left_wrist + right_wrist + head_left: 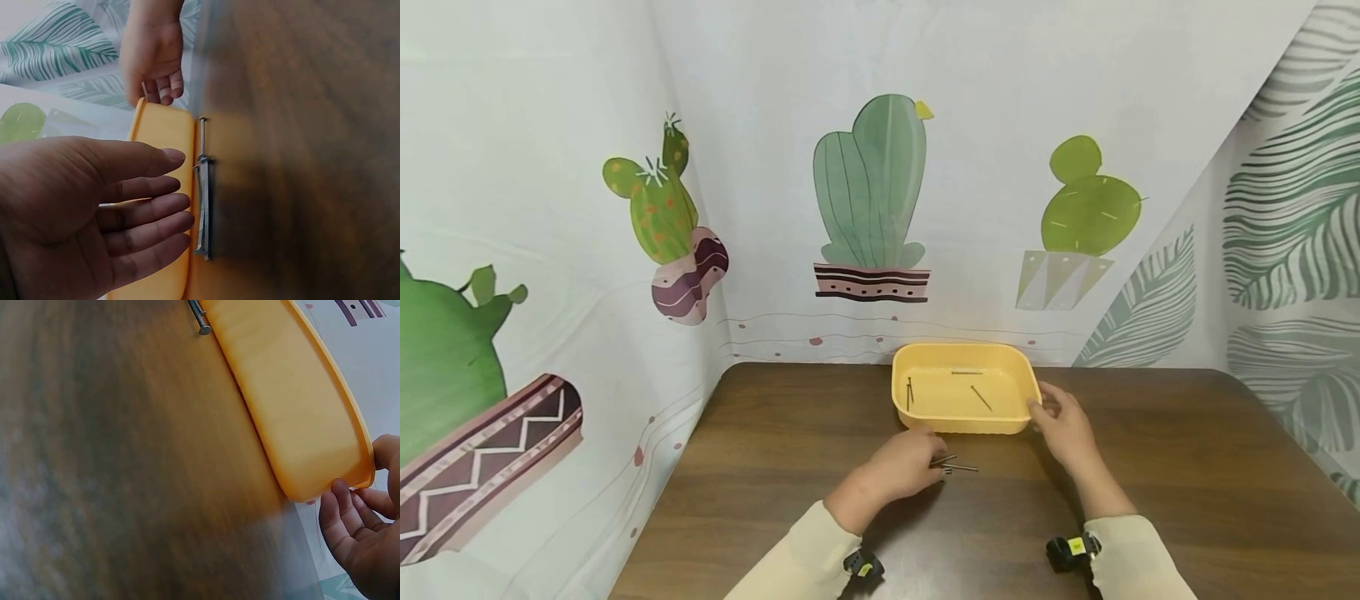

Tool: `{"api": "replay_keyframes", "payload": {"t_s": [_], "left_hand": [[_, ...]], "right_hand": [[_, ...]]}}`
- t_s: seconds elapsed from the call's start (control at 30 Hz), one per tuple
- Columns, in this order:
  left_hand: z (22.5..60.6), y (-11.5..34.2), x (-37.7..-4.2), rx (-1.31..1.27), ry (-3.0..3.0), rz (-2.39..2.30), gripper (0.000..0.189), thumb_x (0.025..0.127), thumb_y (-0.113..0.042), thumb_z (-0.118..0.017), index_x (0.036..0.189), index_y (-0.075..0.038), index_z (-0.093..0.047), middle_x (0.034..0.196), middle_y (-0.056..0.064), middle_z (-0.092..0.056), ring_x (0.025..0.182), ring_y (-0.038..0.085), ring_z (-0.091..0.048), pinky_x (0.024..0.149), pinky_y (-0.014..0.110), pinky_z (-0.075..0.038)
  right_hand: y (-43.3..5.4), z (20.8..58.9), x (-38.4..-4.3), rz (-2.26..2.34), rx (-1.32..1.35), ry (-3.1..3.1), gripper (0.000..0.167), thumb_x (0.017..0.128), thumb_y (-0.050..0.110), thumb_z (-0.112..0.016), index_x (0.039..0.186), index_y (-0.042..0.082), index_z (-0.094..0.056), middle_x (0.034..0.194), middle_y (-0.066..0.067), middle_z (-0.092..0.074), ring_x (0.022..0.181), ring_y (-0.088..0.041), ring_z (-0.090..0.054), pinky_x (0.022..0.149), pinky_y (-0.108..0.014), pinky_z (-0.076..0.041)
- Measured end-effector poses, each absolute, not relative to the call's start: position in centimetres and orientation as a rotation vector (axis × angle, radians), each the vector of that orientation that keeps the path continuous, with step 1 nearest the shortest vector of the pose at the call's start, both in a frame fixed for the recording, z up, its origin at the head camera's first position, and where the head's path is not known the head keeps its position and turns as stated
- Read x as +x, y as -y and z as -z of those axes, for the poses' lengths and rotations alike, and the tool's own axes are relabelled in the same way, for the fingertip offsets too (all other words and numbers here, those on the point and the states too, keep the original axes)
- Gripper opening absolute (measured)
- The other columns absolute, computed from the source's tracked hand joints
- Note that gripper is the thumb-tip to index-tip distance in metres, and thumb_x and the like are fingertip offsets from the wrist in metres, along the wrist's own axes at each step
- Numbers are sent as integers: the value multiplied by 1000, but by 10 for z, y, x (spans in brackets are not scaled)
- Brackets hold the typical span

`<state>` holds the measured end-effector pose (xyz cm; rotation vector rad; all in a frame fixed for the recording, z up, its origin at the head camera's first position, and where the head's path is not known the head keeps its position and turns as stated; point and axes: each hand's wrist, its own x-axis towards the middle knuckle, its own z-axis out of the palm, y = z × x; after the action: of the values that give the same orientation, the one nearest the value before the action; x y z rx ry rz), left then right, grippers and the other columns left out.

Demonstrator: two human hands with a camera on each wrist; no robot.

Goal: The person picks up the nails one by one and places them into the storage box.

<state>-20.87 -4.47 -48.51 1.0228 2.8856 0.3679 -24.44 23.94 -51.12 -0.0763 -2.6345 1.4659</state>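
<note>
A yellow plastic tray [961, 423] stands near the table's back edge, with several nails [966, 372] lying scattered in it. My right hand [1067, 425] pinches the tray's right end, thumb over the rim and fingers against the outer wall in the right wrist view. In front of the tray, a small bunch of nails [962, 467] lies on the table. Beside that bunch, at its left end, is my left hand [904, 462]. The left wrist view shows its fingers loosely extended near the nails [204, 206], gripping none of them.
Both hands work over a dark brown wooden table [775, 467]. Right behind it hangs a white cloth [760, 167] printed with cacti and leaves. Each wrist wears a small black camera, such as the right one [1063, 552].
</note>
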Motion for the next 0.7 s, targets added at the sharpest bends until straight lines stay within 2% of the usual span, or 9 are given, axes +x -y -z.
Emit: {"api": "replay_keyframes", "payload": {"t_s": [0.27, 0.5, 0.7], "left_hand": [[493, 42, -208, 1016, -2943, -360, 13, 88, -27, -76, 94, -15, -74, 86, -6, -55, 80, 8, -51, 73, 23, -46], [494, 45, -208, 949, -2958, -350, 14, 88, -28, -76, 95, -16, -74, 88, -6, -55, 80, 7, -52, 74, 23, -47], [494, 47, -207, 906, -2963, -311, 16, 89, -29, -76, 98, -16, -74, 91, -6, -58, 84, 8, -55, 79, 24, -49]], "right_hand": [[-240, 512, -244, -1479, -82, 2634, 56, 103, 25, -56, 148, -6, -42, 131, -25, -50, 87, -6, -60, 71, -20, -56], [-240, 513, -245, -1479, -80, 2633, 56, 103, 24, -56, 148, -7, -41, 130, -26, -49, 88, -10, -62, 70, -20, -56], [-240, 513, -245, -1482, -74, 2630, 55, 103, 24, -56, 148, -7, -42, 130, -26, -49, 86, -4, -60, 71, -21, -57]]}}
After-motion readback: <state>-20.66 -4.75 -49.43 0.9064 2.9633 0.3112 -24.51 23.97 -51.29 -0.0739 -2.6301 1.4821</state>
